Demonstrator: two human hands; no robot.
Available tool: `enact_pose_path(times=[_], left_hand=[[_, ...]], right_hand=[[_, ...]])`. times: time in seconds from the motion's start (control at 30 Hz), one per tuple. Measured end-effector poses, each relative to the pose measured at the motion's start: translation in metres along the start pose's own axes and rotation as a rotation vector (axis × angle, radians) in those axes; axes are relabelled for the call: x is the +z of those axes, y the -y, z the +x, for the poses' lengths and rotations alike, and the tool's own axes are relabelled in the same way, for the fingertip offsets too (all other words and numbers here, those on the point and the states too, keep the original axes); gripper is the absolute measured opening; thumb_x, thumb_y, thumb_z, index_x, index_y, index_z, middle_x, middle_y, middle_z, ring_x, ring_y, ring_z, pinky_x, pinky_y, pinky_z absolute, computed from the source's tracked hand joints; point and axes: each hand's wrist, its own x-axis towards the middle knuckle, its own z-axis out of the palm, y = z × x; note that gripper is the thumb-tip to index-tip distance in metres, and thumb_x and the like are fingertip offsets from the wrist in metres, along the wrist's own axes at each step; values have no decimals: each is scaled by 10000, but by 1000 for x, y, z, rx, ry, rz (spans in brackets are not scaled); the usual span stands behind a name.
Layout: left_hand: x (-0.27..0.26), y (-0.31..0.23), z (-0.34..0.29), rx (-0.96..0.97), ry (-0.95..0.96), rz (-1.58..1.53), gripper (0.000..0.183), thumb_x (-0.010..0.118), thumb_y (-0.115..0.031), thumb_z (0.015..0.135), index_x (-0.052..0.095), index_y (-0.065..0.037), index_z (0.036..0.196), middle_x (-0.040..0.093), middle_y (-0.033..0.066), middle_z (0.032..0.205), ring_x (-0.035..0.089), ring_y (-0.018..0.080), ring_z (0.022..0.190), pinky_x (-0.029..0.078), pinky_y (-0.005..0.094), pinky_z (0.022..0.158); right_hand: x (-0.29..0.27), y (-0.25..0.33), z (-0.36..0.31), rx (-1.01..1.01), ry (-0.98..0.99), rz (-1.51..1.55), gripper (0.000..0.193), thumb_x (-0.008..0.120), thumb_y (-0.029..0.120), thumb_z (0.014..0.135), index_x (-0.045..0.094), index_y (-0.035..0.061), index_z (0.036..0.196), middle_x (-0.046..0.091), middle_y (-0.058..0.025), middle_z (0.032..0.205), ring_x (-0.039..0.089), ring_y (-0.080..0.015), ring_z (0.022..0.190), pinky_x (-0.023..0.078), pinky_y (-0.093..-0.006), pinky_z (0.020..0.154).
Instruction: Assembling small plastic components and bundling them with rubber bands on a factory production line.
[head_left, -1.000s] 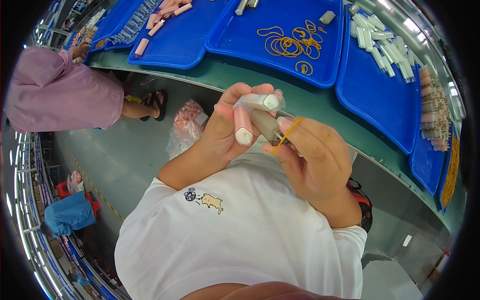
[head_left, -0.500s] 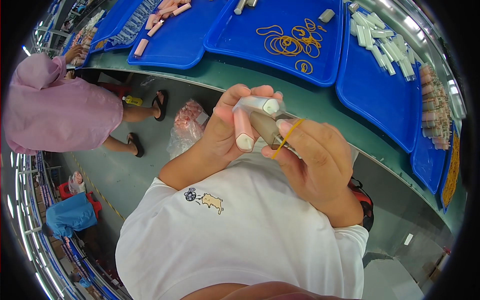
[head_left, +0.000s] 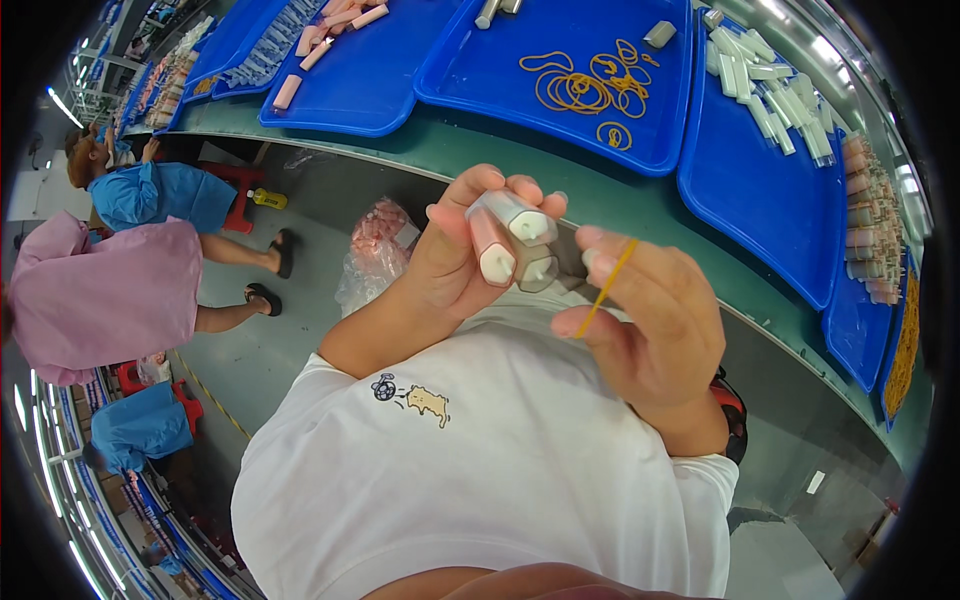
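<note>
My left hand (head_left: pixel 447 245) is closed round a bundle of three tubes, their white-centred ends facing me. The pink tube (head_left: pixel 488 240) lies on the left, a clear-and-white tube (head_left: pixel 518 212) on top, and a smoky grey tube (head_left: pixel 540 272) at lower right. Just right of the bundle, my right hand (head_left: pixel 660 320) has its thumb and fingers spread apart inside a yellow rubber band (head_left: pixel 606 287). The band is stretched across the fingertips and does not touch the tubes.
On the green bench (head_left: pixel 400 150), a blue tray (head_left: pixel 560 40) holds loose rubber bands (head_left: pixel 580 92). White tubes (head_left: pixel 770 90) lie in the tray to its right, pink tubes (head_left: pixel 288 92) to its left. Bundled tubes (head_left: pixel 868 220) stand far right. Two people in pink (head_left: pixel 120 290) and blue (head_left: pixel 165 195) are at left.
The grey tube has left my right fingers and now sits with the other two in my left hand. My right hand has drawn away to the right. The person in pink has shifted, revealing one in blue.
</note>
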Motion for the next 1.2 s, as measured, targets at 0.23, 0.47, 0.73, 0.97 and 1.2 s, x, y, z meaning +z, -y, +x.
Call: enact_pose_path(times=[0.23,0.47,0.73,0.97,1.2], left_hand=[[6,-2,3,27,-35,142,458,662,-408,875,552,-128,1219,563,106,1270,535,273,1233,484,398,1000],[21,3,2,-32,-164,492,359,706,-195,895,556,-14,1167,577,113,1243,581,199,1139,496,351,957],[20,-1,2,-170,-168,272,366,759,-134,835,565,-43,1130,578,114,1246,581,231,1173,508,347,988],[18,-7,11,75,-157,-262,475,631,-190,936,464,-58,1360,522,117,1363,505,283,1275,455,361,1083],[35,16,26,42,-306,-183,464,606,-223,957,438,-34,1346,504,118,1359,522,267,1252,473,361,1056]], right_hand=[[0,1,6,172,-111,193,573,848,276,632,626,23,1096,664,-174,1173,684,-252,850,534,-312,665],[12,-12,-4,37,22,-71,442,822,138,652,652,37,1047,682,-131,1071,675,-254,792,512,-317,599],[-2,5,5,375,110,96,291,791,80,692,636,48,937,679,-96,938,636,-235,694,488,-316,573],[-19,-23,-27,100,232,240,149,595,-29,787,611,74,893,643,-55,809,586,-212,667,470,-388,700],[4,-22,-38,199,-23,1412,358,450,-59,896,536,135,1185,612,-124,1193,639,-242,721,492,-353,591]])
